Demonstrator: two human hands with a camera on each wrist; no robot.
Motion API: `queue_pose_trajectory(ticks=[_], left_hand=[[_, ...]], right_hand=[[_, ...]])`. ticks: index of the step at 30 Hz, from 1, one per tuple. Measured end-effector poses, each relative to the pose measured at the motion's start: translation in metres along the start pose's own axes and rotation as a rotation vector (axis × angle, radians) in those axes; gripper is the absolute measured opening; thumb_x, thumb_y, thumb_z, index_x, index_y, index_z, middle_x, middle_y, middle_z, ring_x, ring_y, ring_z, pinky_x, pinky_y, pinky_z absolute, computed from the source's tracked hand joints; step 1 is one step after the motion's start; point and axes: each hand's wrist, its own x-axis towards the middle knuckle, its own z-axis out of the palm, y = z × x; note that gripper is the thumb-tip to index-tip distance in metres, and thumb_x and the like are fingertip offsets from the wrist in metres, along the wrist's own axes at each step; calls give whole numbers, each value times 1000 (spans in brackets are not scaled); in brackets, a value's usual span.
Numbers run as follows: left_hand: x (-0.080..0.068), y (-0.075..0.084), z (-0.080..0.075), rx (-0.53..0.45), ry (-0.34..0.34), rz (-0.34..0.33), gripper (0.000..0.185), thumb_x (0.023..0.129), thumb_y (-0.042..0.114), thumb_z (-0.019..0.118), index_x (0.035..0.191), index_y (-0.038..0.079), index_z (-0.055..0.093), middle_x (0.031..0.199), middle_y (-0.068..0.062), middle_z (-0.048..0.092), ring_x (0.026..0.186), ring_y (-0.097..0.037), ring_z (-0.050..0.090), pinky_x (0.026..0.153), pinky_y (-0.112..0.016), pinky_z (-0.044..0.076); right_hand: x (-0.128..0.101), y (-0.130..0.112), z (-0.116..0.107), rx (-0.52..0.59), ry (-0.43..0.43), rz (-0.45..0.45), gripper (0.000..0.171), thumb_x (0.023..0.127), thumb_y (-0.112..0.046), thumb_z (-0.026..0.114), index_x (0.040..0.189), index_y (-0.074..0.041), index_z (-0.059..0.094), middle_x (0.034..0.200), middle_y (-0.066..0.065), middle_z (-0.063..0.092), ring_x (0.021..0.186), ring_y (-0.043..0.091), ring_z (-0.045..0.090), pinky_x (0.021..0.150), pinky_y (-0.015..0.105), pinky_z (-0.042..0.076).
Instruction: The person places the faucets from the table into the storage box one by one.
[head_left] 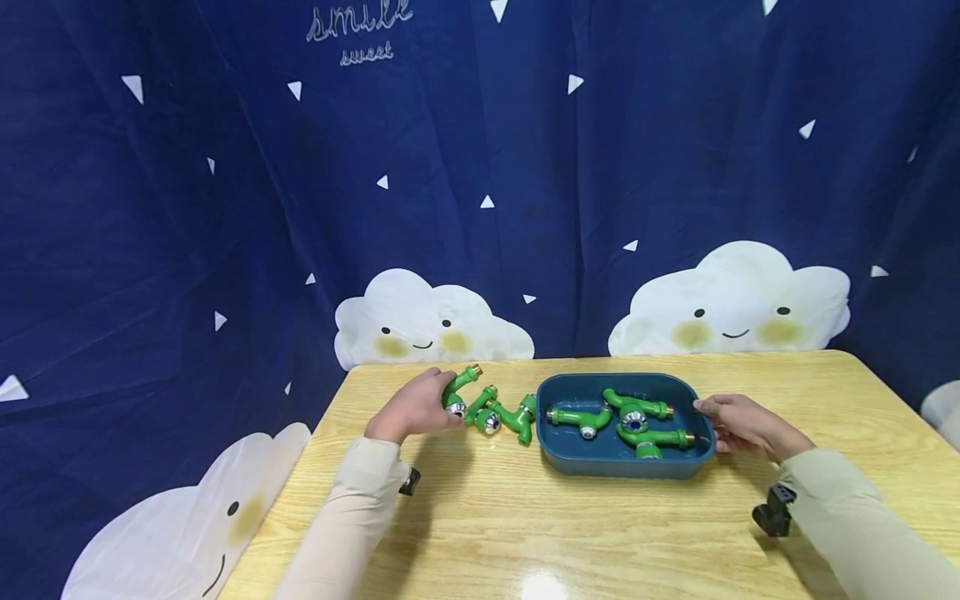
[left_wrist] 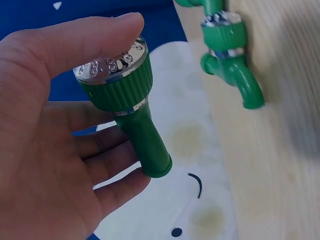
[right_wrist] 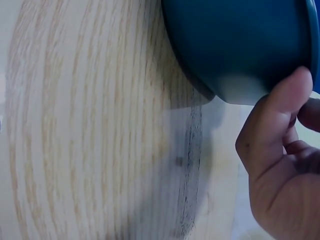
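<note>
left hand [left_wrist: 45, 125] grips green faucet [left_wrist: 125, 95]; right hand [head_left: 742, 423] holds blue tray [head_left: 678, 467].

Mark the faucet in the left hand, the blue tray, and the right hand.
Green faucet [left_wrist: 132, 100], left wrist view, ribbed handle collar.
Blue tray [head_left: 622, 463], head view, near outer wall.
Right hand [head_left: 738, 423], head view, back of hand.

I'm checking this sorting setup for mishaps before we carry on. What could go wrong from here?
The left hand holds a green faucet with only the thumb over its chrome cap and fingers loosely under the spout, so it might slip from the grip. Two more faucets lie close beside that hand and could get knocked across the table. The right hand touches just the tray at its end; a push there may slide it.
</note>
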Motion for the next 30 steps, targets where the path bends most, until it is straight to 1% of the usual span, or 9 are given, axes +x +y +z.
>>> queue_pose_trajectory(ticks=[4, 9, 14, 16, 18, 21, 23, 26, 30], left_hand=[[0, 8, -3, -4, 11, 32, 81, 70, 28, 86, 141, 6, 52, 111, -6, 57, 89, -18, 54, 86, -38, 50], [0, 20, -6, 4, 19, 80, 79, 70, 27, 84, 140, 6, 53, 110, -5, 58, 89, -17, 54, 84, -36, 50], [1, 33, -7, 18, 16, 120, 80, 72, 29, 82, 142, 7, 52, 117, -6, 59, 94, -18, 56, 87, -37, 51], [3, 38, -7, 26, 14, 133, 81, 72, 29, 82, 143, 7, 51, 118, -6, 59, 95, -18, 56, 87, -36, 51], [5, 43, -6, 36, 12, 155, 78, 71, 29, 83, 140, 7, 53, 114, -5, 59, 92, -17, 55, 85, -35, 50], [8, 49, -4, 45, 9, 188, 70, 71, 28, 83, 132, 9, 56, 106, -3, 58, 86, -17, 53, 79, -33, 48], [9, 54, -3, 52, 9, 205, 65, 71, 27, 83, 128, 10, 57, 103, -3, 57, 85, -16, 52, 77, -32, 47], [11, 61, -1, 62, 5, 222, 61, 72, 28, 82, 125, 11, 58, 105, -2, 57, 86, -16, 52, 77, -32, 46], [15, 70, 4, 82, -11, 237, 66, 73, 32, 82, 130, 10, 56, 109, -3, 58, 88, -16, 53, 79, -31, 47]], right_hand=[[1, 1, 0, 12, -2, 1, 38, 108, -27, 34, 124, 6, 47, 80, -1, 61, 66, 8, 62, 62, 23, 57], [1, 2, 0, 24, -17, -3, 36, 108, -27, 33, 119, 4, 48, 79, -2, 60, 66, 8, 62, 62, 24, 57], [0, 2, 1, 22, -17, -5, 35, 108, -27, 34, 116, 3, 50, 78, -2, 60, 65, 7, 62, 62, 23, 57], [0, 3, 1, 20, -17, -6, 35, 108, -27, 34, 116, 3, 50, 78, -2, 60, 65, 7, 62, 62, 23, 57], [-1, 3, 1, 19, -19, -6, 35, 108, -27, 33, 116, 3, 50, 77, -2, 59, 65, 8, 61, 62, 23, 57], [-2, 3, 1, 16, -16, -5, 37, 108, -28, 33, 118, 4, 49, 77, -2, 59, 65, 7, 61, 62, 23, 57], [-2, 2, 1, 14, -13, -4, 38, 108, -29, 34, 120, 5, 48, 78, -3, 60, 65, 7, 61, 61, 22, 56], [-2, 1, 1, 13, -14, -5, 40, 108, -29, 34, 123, 5, 46, 78, -3, 60, 64, 6, 60, 60, 22, 56], [-2, 0, 1, 22, -12, 1, 39, 109, -29, 34, 122, 6, 46, 78, -2, 60, 64, 7, 61, 60, 22, 56]])
